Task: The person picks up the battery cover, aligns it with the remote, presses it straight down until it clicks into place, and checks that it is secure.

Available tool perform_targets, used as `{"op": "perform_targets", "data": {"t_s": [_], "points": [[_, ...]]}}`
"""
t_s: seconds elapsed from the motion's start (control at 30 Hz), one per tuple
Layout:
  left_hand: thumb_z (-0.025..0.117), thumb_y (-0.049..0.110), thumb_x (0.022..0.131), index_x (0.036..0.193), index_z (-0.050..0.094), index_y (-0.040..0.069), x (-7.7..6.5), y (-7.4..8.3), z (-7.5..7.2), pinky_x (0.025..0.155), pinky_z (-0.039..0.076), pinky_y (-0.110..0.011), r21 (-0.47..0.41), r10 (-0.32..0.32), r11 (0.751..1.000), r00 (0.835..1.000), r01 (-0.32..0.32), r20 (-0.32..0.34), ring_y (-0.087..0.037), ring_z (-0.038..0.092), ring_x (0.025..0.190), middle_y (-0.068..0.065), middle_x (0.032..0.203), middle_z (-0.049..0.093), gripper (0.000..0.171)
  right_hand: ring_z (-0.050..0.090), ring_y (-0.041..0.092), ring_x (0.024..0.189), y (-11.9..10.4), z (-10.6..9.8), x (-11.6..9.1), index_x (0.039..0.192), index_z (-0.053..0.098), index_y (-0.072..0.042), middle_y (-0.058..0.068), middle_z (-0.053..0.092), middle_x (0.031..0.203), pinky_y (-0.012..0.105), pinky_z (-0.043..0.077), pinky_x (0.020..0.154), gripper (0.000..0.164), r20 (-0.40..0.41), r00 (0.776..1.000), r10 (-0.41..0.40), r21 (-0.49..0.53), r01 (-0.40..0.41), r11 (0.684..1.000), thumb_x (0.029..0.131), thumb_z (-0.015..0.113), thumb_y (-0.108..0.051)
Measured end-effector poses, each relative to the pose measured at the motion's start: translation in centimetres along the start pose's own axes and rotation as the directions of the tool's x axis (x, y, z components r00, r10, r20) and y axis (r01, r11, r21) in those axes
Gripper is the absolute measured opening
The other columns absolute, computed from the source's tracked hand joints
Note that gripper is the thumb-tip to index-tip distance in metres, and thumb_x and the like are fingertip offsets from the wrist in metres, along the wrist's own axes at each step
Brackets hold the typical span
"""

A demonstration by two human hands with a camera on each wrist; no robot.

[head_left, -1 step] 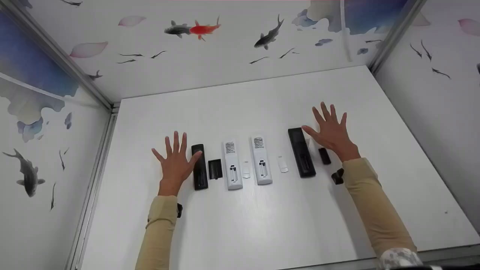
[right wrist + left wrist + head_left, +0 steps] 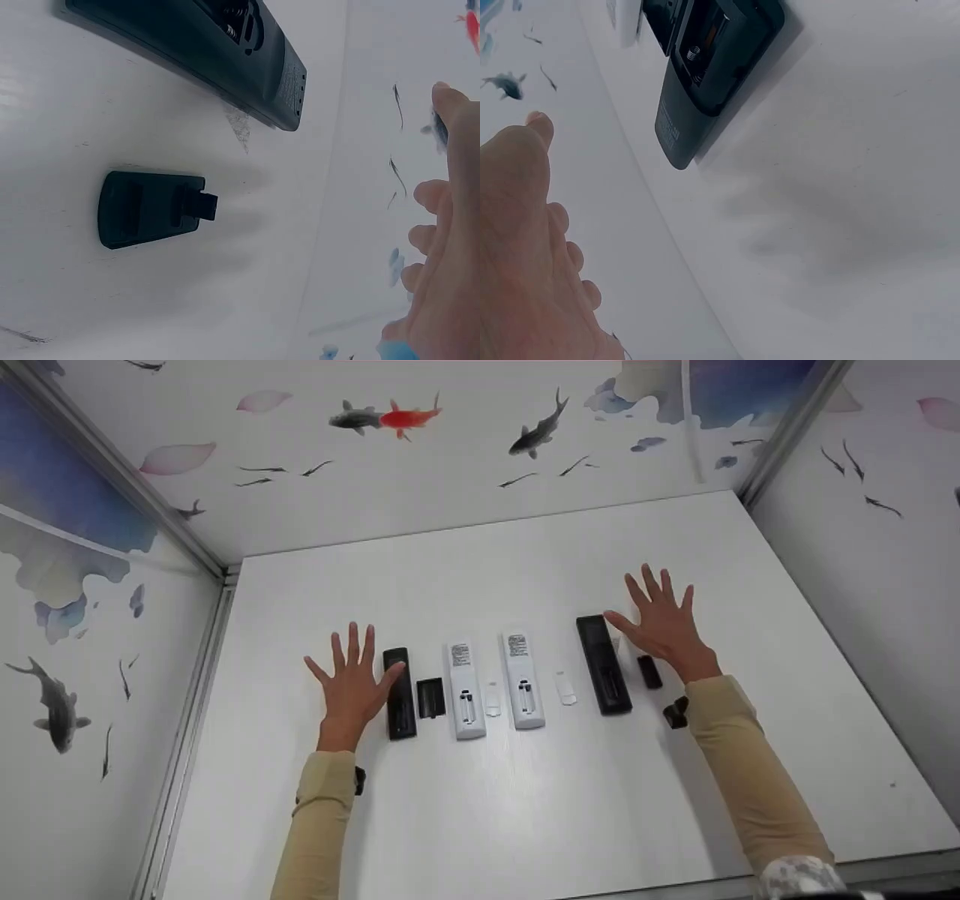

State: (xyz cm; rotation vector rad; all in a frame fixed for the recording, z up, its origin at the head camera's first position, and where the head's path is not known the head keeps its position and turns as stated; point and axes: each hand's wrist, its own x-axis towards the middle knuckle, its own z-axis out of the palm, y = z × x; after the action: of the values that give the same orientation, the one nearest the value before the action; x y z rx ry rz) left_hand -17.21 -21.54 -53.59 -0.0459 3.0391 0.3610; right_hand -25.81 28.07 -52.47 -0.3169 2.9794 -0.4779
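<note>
My left hand (image 2: 349, 694) is spread above the table with straight fingers, its thumb overlapping the left black remote control (image 2: 400, 701) in the head view. In the left wrist view that remote (image 2: 686, 120) lies apart from the hand, its battery compartment uncovered. A black battery cover (image 2: 430, 698) lies beside it. Two white remotes (image 2: 465, 697) (image 2: 524, 690) lie in the middle, compartments uncovered, each with a white cover (image 2: 492, 700) (image 2: 565, 688) to its right. My right hand (image 2: 666, 630), also spread, hovers near the right black remote (image 2: 604, 667) and its small black cover (image 2: 154, 210). Neither hand holds anything.
The white table (image 2: 495, 810) is enclosed by a back wall (image 2: 450, 472) and side walls printed with fish and petals. Metal frame posts (image 2: 180, 735) run along the left side. Dark wrist-worn devices (image 2: 676, 712) sit at both cuffs.
</note>
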Motion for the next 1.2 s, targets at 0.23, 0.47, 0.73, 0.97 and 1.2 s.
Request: {"op": "perform_targets", "data": {"t_s": [0.23,0.47,0.73,0.97,1.2], "points": [[0.037,0.067,0.099,0.162,0.003,0.021,-0.1,0.2,-0.1,0.111,-0.012,-0.077,0.004,-0.005,1.0,1.0,0.005,0.008,-0.04,-0.007,0.156,-0.009,0.171,-0.006,0.085,-0.009,0.042,0.155,-0.1,0.2,-0.2,0.162,0.012,-0.015,0.015,-0.004,0.17,0.071,-0.012,0.115,0.089,-0.008,1.0,0.0,-0.007,0.0,1.0,0.097,0.034,-0.072],[0.038,0.065,0.1,0.163,0.004,0.019,0.0,0.5,0.0,0.11,-0.013,-0.078,-0.057,0.01,0.998,1.0,-0.009,0.019,-0.042,-0.009,0.155,-0.011,0.171,-0.005,0.084,-0.007,0.041,0.156,-0.8,0.3,-0.6,0.162,0.013,-0.014,0.015,-0.001,0.17,0.07,-0.01,0.116,0.089,-0.018,1.0,-0.008,-0.016,0.008,1.0,0.098,0.035,-0.071],[0.035,0.062,0.102,0.162,0.001,0.018,-0.1,0.5,0.3,0.109,-0.011,-0.079,-0.099,0.0,0.995,0.998,0.006,0.064,-0.046,-0.011,0.154,-0.013,0.17,-0.006,0.082,-0.004,0.041,0.156,-2.9,0.4,-1.0,0.162,0.013,-0.016,0.013,0.001,0.17,0.069,-0.008,0.118,0.089,-0.028,0.999,-0.047,-0.036,0.046,0.998,0.097,0.034,-0.073],[0.034,0.061,0.103,0.162,0.002,0.017,0.0,0.3,0.2,0.114,-0.002,-0.076,-0.208,0.021,0.978,0.995,0.0,0.1,-0.049,-0.001,0.154,-0.013,0.17,-0.002,0.08,0.0,0.04,0.157,-4.5,0.7,-1.2,0.162,0.016,-0.015,0.014,0.006,0.17,0.068,-0.004,0.119,0.086,-0.057,0.996,-0.062,-0.065,0.058,0.996,0.098,0.037,-0.069],[0.031,0.063,0.103,0.162,0.002,0.015,-0.6,-0.3,0.7,0.12,0.012,-0.067,-0.28,-0.02,0.958,0.987,0.064,0.158,-0.048,0.012,0.153,-0.013,0.17,0.004,0.081,0.003,0.039,0.157,-6.6,1.6,-1.9,0.161,0.018,-0.016,0.014,0.01,0.17,0.068,-0.002,0.12,0.087,-0.033,0.995,-0.091,-0.034,0.09,0.995,0.097,0.039,-0.07]]}}
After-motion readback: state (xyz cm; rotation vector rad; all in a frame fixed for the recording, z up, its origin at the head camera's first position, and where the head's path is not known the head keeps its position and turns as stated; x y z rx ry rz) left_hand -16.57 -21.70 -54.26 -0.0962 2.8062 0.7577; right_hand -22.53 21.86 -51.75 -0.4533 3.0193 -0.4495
